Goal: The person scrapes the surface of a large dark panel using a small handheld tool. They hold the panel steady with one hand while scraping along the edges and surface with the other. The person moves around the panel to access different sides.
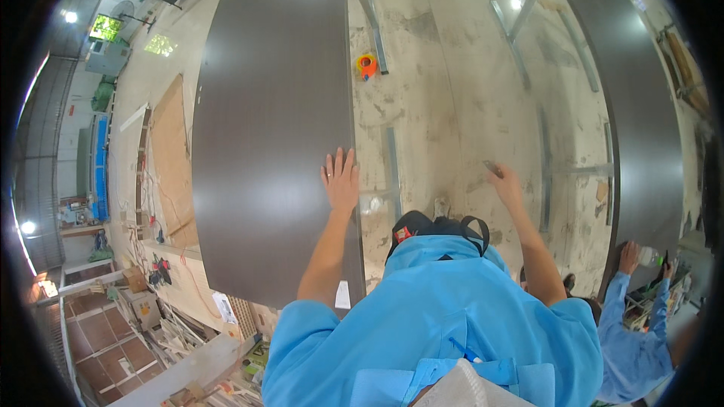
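Note:
My left hand (pixel 341 182) lies flat with fingers spread on the right edge of a long dark brown panel (pixel 271 120). A ring shows on one of its fingers. Out to the right, over the floor, my right hand (pixel 508 185) is closed around a small dark slim tool (pixel 492 169). Only the tip of this tool sticks out, so its exact kind cannot be made out. A small white paper (pixel 343 295) rests on the panel's near right corner.
A second dark panel (pixel 641 105) stretches along the right, with another person's hand (pixel 628 257) at its near end. Metal legs (pixel 394 169) stand between the panels. An orange and yellow roll (pixel 366 67) sits by the left panel. Brown boards (pixel 172 158) lie farther left.

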A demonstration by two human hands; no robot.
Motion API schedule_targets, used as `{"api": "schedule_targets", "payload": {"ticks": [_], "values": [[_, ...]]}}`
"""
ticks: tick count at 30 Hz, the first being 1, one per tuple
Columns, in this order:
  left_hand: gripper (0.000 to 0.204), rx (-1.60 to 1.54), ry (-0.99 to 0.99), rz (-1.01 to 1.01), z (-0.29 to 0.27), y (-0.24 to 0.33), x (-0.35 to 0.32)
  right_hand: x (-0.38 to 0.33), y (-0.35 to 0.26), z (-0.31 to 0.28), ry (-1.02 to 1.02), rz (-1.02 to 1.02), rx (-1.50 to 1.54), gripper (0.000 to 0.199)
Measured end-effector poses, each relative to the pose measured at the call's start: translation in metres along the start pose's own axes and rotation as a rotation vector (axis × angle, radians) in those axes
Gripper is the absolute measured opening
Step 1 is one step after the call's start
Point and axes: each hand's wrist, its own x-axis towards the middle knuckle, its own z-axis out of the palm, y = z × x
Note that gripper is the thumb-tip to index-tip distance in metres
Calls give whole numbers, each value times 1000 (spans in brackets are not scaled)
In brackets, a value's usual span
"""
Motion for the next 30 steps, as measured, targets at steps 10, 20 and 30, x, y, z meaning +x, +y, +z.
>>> {"api": "schedule_targets", "payload": {"ticks": [10, 20, 30], "values": [[56, 51, 83, 11, 15, -3, 204, 184, -104, 66, -334, 36, 304, 33], [56, 43, 28, 48, 26, -5, 460, 404, -204, 93, -286, -311, -47, 31], [53, -35, 89, 102, 41, -7, 718, 658, -329, 99, -9, -131, 200, 23]]}}
